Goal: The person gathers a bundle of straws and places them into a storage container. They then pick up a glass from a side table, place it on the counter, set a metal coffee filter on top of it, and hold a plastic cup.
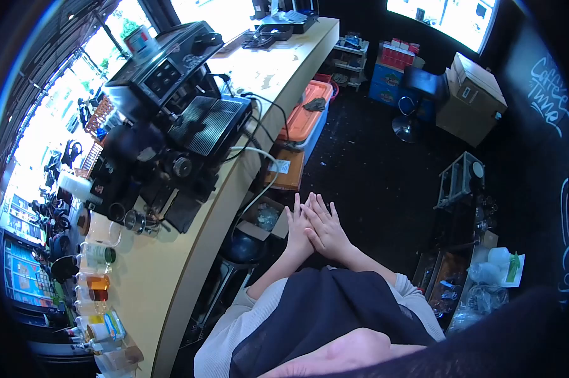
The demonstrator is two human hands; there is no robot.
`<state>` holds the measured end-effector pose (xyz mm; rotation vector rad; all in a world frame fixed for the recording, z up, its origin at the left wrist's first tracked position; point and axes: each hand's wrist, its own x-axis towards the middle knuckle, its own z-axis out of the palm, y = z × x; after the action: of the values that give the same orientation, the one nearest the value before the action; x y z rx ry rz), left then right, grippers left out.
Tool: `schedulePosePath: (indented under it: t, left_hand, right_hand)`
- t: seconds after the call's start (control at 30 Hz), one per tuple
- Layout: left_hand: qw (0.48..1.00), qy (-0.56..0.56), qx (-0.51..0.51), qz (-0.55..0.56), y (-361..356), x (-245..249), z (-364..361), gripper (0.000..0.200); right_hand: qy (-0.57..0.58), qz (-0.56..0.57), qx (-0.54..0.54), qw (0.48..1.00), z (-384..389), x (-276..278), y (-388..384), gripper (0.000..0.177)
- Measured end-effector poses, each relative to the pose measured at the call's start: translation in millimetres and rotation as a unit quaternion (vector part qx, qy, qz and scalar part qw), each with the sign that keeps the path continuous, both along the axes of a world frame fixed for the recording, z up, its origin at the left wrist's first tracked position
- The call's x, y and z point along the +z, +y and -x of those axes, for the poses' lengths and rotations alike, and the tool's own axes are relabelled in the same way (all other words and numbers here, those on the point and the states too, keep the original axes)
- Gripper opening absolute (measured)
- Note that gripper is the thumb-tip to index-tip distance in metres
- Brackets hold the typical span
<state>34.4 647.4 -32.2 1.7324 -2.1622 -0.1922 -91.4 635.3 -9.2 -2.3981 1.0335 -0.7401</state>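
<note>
Nearest: dark garment front (325,296), pale sleeves at both sides. Forearms reach out ahead over the dark floor.

Left hand (298,228) and right hand (327,230) meet in front of the body, the right overlapping the left. Fingers straight and fanned, nothing visible pinched or gripped (the hidden palm faces I cannot tell).

Just beside the left forearm, a dark round stool (241,247). Next to it, below the desk edge, an open cardboard box (253,230) with clear plastic inside. These two lie nearest the hands; neither is touched.

Step in hand, as I judge it: a pause or a hand-to-hand rub, with no object being worked. Taking up anything would first call for parting the hands; the box would call for a reach to the left and under the desk (152,268).

On the desk, well apart from the hands: a row of clear containers, one holding amber liquid (94,281), and a bulky espresso machine (165,79) with a ribbed drip tray (204,126).

Farther: an orange lid (305,112) on a bin beside the desk. Farthest: a swivel chair (416,85) and a large carton (467,107).
</note>
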Motion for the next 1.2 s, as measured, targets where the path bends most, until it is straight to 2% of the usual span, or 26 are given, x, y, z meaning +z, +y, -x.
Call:
schedulePosePath:
  t: [0.13,0.2,0.57,0.67,1.0,1.2]
  left_hand:
    - [1.0,0.005,0.002,-0.004,-30,-1,33,0.071]
    - [0.999,-0.043,0.016,0.005,-45,-3,41,0.07]
    - [0.994,-0.08,0.07,-0.012,-147,-23,47,0.069]
    - [0.995,-0.071,0.074,-0.01,-190,-29,41,0.068]
    - [0.993,-0.047,0.107,0.004,-351,6,0,0.07]
    - [0.991,-0.056,0.125,0.004,-413,4,-28,0.07]
  right_hand:
    - [-0.003,0.0,-0.02,1.0,31,-2,-28,0.056]
    - [-0.006,-0.004,-0.018,1.0,38,-4,-43,0.056]
    - [0.0,-0.03,-0.003,1.0,39,-28,-148,0.057]
    - [-0.006,-0.039,-0.003,0.999,34,-30,-191,0.057]
    - [0.009,0.002,0.06,0.998,-6,1,-368,0.056]
    - [-0.003,0.001,0.084,0.996,-34,0,-433,0.053]
